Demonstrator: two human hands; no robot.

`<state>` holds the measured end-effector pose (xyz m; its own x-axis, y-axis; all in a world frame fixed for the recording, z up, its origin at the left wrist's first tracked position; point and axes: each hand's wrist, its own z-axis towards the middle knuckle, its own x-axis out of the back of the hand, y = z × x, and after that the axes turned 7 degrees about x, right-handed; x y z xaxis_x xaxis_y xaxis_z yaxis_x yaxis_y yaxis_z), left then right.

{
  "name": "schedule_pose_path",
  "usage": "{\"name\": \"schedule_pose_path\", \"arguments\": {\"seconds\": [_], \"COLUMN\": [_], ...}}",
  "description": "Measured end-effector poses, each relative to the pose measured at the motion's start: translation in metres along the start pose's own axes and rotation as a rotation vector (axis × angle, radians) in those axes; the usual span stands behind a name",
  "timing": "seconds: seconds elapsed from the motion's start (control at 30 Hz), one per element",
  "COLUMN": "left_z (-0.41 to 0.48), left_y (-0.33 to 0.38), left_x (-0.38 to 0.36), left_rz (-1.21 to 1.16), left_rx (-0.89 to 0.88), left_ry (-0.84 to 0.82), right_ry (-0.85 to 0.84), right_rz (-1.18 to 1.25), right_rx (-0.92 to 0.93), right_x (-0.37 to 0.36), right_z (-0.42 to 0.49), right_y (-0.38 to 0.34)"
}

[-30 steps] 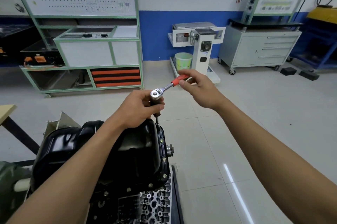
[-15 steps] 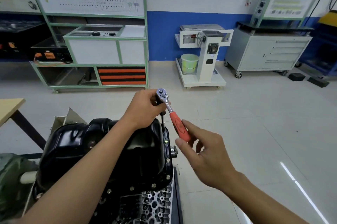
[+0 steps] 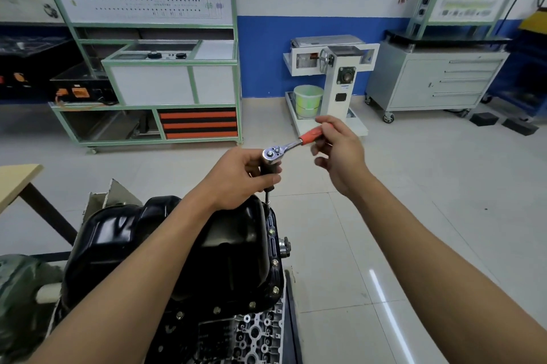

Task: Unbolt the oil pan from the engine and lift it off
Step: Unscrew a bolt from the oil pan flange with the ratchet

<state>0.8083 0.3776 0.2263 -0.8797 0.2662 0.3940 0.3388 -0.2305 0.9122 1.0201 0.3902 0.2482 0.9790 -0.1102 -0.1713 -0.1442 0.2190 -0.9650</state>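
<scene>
Ratchet [image 3: 291,146] handle swung back up-right. Right hand [image 3: 340,153] fingers [image 3: 325,120] pinch its orange grip; left hand [image 3: 239,177] curls round the black extension at the far rim. One glossy black oil pan [image 3: 177,245] sits on the engine [image 3: 254,334]; six flange bolts [image 3: 275,289] visible.

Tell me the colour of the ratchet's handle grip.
Orange-red, on the ratchet handle pinched by the right hand; head view shows it.
</scene>
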Motion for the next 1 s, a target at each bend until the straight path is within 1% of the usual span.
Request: {"name": "schedule_pose_path", "arguments": {"seconds": [0.13,0.2,0.3,0.43,0.47,0.53,0.63,0.7,0.77,0.83,0.93,1.0], "left_z": [-0.001,-0.002,-0.001,0.001,0.001,0.001,0.0,0.0,-0.001,-0.002,-0.004,-0.004], "left_y": [0.001,0.0,-0.002,-0.003,-0.003,-0.003,-0.003,-0.005,-0.006,-0.006,-0.003,-0.001], "left_x": [0.002,0.002,0.0,-0.002,-0.003,-0.005,-0.006,-0.005,-0.003,-0.001,0.0,-0.001], "left_rz": [0.016,0.01,-0.005,0.0,0.007,0.024,0.023,0.019,0.019,0.001,0.018,0.0], "left_rx": [-0.009,-0.005,-0.001,0.0,-0.003,-0.007,-0.023,-0.014,-0.001,0.009,0.005,0.003], "left_ry": [-0.015,0.013,0.057,0.071,0.065,0.05,0.034,0.058,0.094,0.113,0.087,0.069], "right_ry": [-0.029,-0.017,0.035,0.084,0.073,-0.001,-0.14,-0.173,-0.149,-0.089,0.03,0.049], "right_rz": [0.003,-0.028,-0.103,-0.119,-0.136,-0.172,-0.134,-0.133,-0.167,-0.152,-0.046,0.06], "right_rx": [-0.047,-0.031,0.085,0.264,0.292,0.299,0.236,0.217,0.244,0.262,0.233,0.173], "right_x": [-0.014,-0.009,0.008,0.027,0.028,0.018,-0.005,-0.016,-0.02,-0.017,-0.001,0.009], "right_z": [0.015,0.012,-0.009,-0.069,-0.087,-0.118,-0.144,-0.145,-0.138,-0.13,-0.117,-0.105], "right_y": [0.003,0.005,0.01,0.018,0.019,0.022,0.029,0.031,0.028,0.025,0.024,0.023]}}
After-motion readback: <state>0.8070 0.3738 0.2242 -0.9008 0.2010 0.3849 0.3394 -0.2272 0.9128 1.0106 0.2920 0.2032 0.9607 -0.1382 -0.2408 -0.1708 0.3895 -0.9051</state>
